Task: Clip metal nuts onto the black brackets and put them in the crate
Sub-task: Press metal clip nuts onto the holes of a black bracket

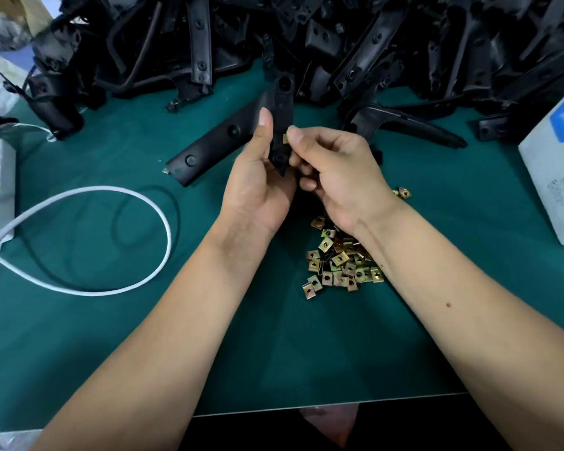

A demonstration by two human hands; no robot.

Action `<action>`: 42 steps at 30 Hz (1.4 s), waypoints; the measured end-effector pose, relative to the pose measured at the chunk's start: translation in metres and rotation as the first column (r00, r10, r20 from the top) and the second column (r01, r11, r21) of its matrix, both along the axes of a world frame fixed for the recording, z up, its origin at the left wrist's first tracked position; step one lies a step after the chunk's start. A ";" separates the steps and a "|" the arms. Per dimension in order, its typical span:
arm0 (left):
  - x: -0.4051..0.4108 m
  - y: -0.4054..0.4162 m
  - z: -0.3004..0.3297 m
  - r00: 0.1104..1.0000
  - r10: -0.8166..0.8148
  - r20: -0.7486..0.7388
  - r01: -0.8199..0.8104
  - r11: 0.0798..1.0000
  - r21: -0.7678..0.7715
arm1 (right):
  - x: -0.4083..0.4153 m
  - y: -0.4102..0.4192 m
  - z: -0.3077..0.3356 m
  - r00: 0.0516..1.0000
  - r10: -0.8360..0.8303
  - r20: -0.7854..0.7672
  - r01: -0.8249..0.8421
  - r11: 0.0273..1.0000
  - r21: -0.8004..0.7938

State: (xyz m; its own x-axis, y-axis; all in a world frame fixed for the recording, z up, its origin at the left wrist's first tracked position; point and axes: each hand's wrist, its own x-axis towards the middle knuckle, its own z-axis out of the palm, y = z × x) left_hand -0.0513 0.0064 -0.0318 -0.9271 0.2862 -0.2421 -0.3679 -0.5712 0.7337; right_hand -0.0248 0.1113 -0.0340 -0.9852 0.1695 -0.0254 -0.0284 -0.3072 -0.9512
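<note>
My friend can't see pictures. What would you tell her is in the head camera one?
Two hands hold a black bracket upright over a green table: the left hand grips it while the right hand pinches a metal nut against its edge. Loose nuts lie below; more brackets are heaped behind.

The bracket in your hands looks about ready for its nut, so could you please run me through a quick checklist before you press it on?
1. Bracket held firmly: left hand grips it, thumb along its edge. Ok.
2. Nut in place: right hand pinches a metal nut against the bracket's edge. Ok.
3. Nut fully seated: mostly hidden by fingertips. Cannot tell.
4. Spare nuts within reach: pile of nuts lies under the right wrist. Ok.
5. Crate ready for the finished part: none in view. Cannot tell.
6. White cable away from the hands: loops to the left. Ok.
</note>
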 end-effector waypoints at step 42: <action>-0.019 -0.001 -0.010 0.996 0.087 -0.014 -0.085 0.987 0.134 | -0.003 0.056 0.017 0.810 0.501 0.304 -0.433 0.162 0.887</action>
State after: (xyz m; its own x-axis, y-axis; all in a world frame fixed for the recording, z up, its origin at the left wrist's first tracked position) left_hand -0.0702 0.0053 -0.0413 -0.9539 0.2338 -0.1883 -0.2994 -0.6934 0.6554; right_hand -0.0278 0.1673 -0.0168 -0.8816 -0.4448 -0.1578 -0.2659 0.7445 -0.6124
